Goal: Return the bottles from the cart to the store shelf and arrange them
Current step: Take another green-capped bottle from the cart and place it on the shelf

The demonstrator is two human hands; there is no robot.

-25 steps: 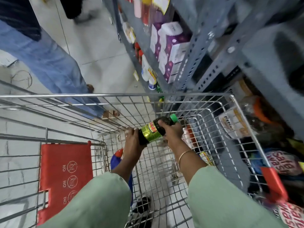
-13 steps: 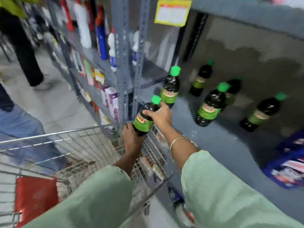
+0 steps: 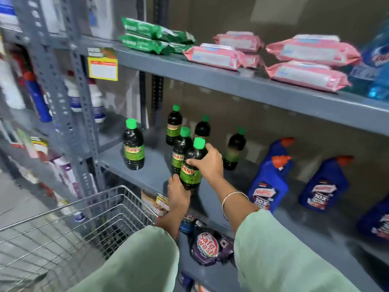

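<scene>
Bottles (image 3: pixel 133 145) on shelf (image 3: pixel 155 173), cart (image 3: pixel 69 226) left

six green-capped bottles (image 3: pixel 133 147), three blue jugs (image 3: pixel 268 186), five pink packs (image 3: pixel 214 56).

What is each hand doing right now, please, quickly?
Left hand: closed around the base of the green-capped bottle.
Right hand: closed on the same bottle's upper body, just below the cap.

We see soft, even indoor light with dim recesses beneath the grey metal shelf (image 3: pixel 242 83). Left of it the racks smear with motion blur, and its straight edges bow from wide-angle distortion.
</scene>
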